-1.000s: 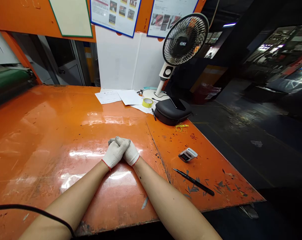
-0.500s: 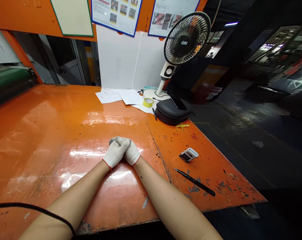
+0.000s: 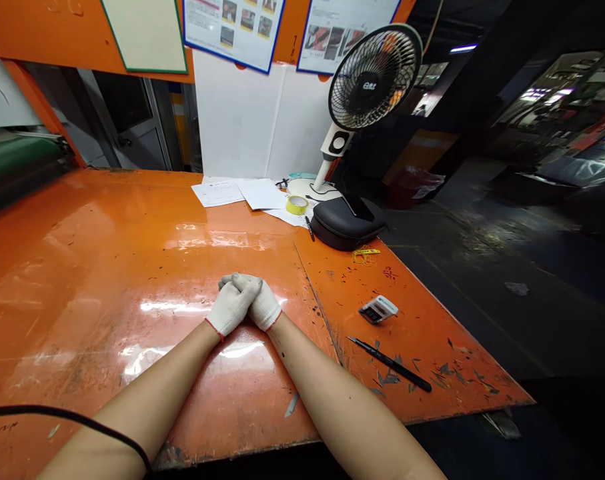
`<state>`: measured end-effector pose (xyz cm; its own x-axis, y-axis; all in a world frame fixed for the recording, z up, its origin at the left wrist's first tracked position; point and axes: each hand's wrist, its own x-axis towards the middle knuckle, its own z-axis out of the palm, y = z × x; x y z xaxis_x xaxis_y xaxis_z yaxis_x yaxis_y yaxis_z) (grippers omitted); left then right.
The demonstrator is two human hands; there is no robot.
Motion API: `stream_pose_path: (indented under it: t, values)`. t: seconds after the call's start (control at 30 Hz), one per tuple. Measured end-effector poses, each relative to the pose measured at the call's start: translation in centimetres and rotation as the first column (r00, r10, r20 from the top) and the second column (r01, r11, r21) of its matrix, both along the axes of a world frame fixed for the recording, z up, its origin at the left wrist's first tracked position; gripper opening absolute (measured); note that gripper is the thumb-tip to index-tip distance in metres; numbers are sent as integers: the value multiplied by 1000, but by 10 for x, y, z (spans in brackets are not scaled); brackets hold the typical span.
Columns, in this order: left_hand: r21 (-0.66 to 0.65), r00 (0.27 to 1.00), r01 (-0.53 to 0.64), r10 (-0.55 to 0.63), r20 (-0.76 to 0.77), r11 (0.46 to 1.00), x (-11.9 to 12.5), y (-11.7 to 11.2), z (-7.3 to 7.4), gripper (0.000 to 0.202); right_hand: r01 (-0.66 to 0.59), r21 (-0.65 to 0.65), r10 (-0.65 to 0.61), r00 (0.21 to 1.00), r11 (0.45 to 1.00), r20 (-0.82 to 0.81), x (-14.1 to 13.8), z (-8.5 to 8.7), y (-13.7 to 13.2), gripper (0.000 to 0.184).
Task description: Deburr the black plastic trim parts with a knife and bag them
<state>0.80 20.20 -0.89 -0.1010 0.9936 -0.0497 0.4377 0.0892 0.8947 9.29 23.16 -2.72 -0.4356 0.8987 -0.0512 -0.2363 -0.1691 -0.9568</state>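
Note:
My left hand [image 3: 231, 308] and my right hand [image 3: 265, 307], both in white knit gloves with red cuff edging, are clasped together over the orange tabletop [image 3: 132, 267]. Their fingers are closed and overlap, with the fingertips greyed. No object shows between them, though the palms are hidden. To the right of my hands lies a pair of black tweezers [image 3: 389, 363] among dark scraps. A small white-and-black device [image 3: 379, 309] sits just beyond it.
A white desk fan [image 3: 338, 141] stands at the back, with papers [image 3: 262, 194], yellow tape [image 3: 297, 205], a pen [image 3: 309, 228] and a black case [image 3: 347, 225] nearby. A black cable [image 3: 72, 417] crosses my left forearm. The table's right edge drops to the floor.

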Motion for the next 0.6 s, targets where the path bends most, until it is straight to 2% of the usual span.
stream_pose_path:
  t: [0.23, 0.6]
  values:
    - [12, 999, -1, 0, 40, 1000, 1, -2, 1, 48, -9, -19, 8, 998, 1000, -60, 0, -4, 2, 48]
    - [20, 999, -2, 1, 51, 1000, 1, -3, 1, 47, -5, -41, 4, 1000, 999, -24, 1, -2, 0, 51]
